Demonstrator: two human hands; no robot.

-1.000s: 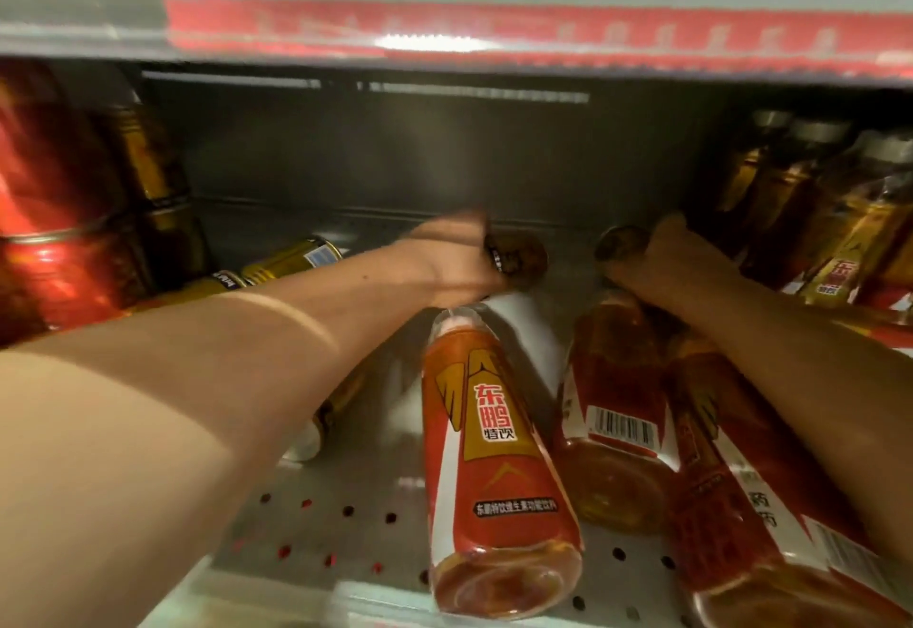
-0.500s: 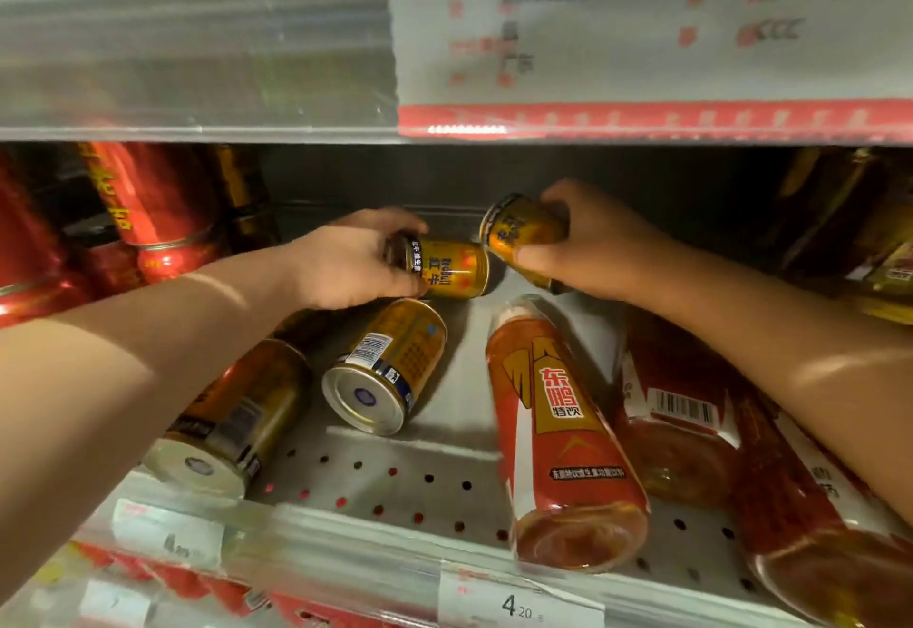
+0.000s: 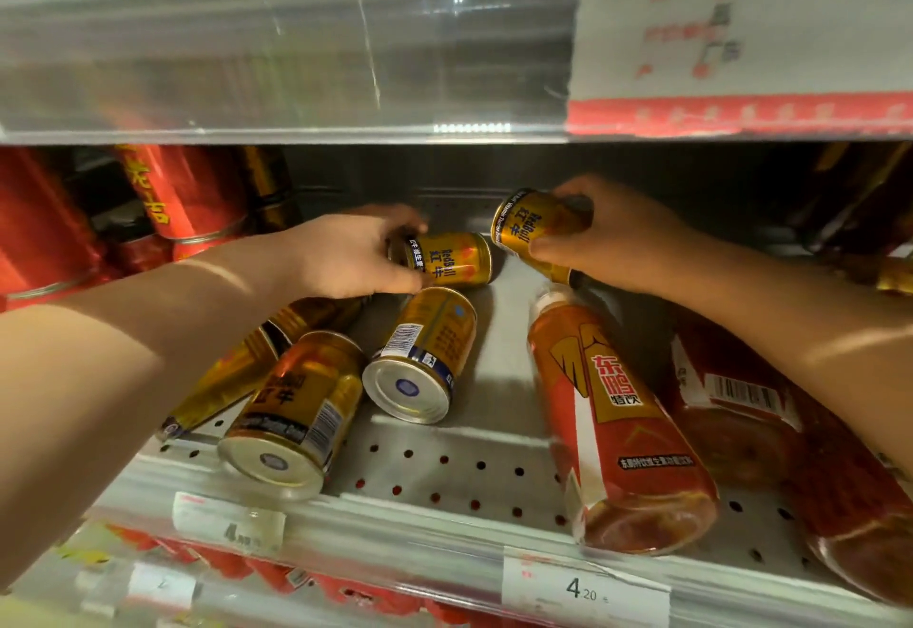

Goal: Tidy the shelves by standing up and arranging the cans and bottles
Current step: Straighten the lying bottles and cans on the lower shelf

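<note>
Red Bull cans (image 3: 431, 331): I am seeing several gold ones lying about on the perforated shelf (image 3: 444, 474), none of them standing upright.
Left hand (image 3: 346, 256): its fingers are curling round the end of a sideways can (image 3: 452, 259), which is lying on the shelf toward the back.
Right hand (image 3: 622, 237): its fingers are wrapping round a tilted can (image 3: 528, 227); I cannot tell whether its lower end is touching the shelf.
Loose cans: a front can (image 3: 296, 410) is lying at the shelf's front edge, base toward me, and a middle can (image 3: 415, 370) is lying just beside it.
Bottles: an orange bottle (image 3: 617, 420) is lying on its side, base toward the front, with a second bottle (image 3: 731, 405) lying beside it under the right forearm.
Red cans (image 3: 187, 192): these are standing at the rear left.
Price tag (image 3: 583, 588): it is showing 4.20 on the front rail.
</note>
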